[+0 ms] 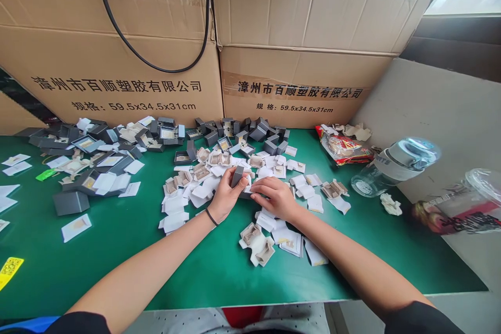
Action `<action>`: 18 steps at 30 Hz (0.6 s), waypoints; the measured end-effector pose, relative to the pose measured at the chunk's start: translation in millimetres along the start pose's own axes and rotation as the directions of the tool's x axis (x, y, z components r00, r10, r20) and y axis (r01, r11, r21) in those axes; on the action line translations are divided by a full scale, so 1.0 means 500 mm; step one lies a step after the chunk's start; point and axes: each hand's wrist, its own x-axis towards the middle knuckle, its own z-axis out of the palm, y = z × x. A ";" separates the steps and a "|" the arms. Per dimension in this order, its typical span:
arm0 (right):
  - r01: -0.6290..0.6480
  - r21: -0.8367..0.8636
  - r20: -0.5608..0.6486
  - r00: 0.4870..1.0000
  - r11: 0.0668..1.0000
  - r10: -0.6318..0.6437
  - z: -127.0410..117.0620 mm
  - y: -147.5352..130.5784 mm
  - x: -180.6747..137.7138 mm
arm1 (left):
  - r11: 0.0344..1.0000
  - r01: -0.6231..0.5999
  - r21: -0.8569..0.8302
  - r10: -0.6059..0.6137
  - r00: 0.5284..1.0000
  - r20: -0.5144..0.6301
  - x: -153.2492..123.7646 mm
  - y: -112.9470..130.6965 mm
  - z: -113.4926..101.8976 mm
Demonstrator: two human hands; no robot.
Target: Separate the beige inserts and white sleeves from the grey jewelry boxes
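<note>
fingers (pixel 267 188) partly hide a grey box (pixel 237 175); the frame crops a plastic cup (pixel 479 193).

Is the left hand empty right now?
No, the left hand holds a small dark gray box, part of which shows within its grasp.

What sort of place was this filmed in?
Most likely a workshop or factory workstation, perhaps for packaging. The green table is strewn with many small dark grey boxes and loose white card pieces, and large cartons printed with a company name stand behind them.
</note>
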 end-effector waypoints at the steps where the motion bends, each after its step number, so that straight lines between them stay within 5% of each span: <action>1: 0.005 0.003 0.002 1.000 1.000 -0.005 -0.001 0.000 0.000 | 1.000 0.002 0.003 -0.002 1.000 -0.008 0.000 0.000 0.000; 18: 0.045 0.018 0.104 0.993 0.999 -0.046 0.000 0.005 -0.001 | 0.997 0.044 -0.061 -0.047 0.997 -0.060 0.002 0.009 0.007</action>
